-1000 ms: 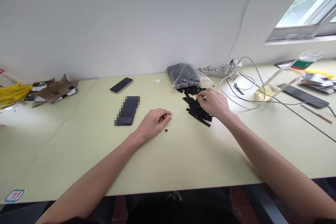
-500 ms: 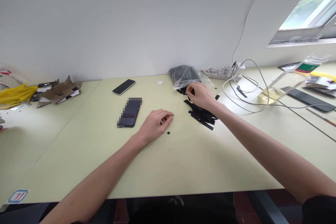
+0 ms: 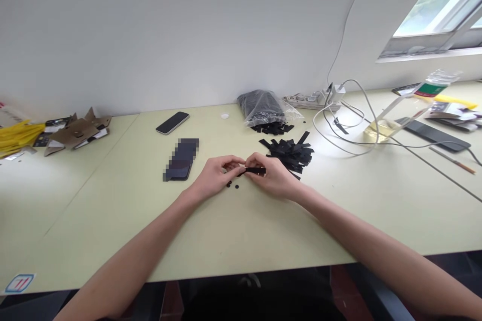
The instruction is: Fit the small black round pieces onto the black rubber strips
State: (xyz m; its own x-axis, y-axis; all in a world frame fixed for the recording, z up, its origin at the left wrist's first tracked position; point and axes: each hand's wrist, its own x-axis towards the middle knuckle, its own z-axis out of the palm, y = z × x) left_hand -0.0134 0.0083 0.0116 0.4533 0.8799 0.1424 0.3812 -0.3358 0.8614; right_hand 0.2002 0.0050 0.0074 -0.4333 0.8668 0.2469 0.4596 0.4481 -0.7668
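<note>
Over the middle of the table my two hands meet, fingertips nearly touching. A short black strip lies across the fingers of my right hand, which is closed on it. The thumb and forefinger of my left hand pinch at the strip's left end; whether a small piece is also between them cannot be made out. Just below the left fingers, small black discs rest on the table. Beyond my right hand is a loose pile of black strips. Behind it, a clear plastic bag holds more black material, with strips at its mouth.
Left of my hands lie a partly blurred phone and another phone. A white power strip and cables stand at the wall. Rightward are a tilted plastic bottle with yellowish liquid and a dark flat slab. Cardboard scraps lie far left.
My right hand has come from the strips near the bag down and left to my left hand, bringing a black strip. The left hand has stayed about where it was.
</note>
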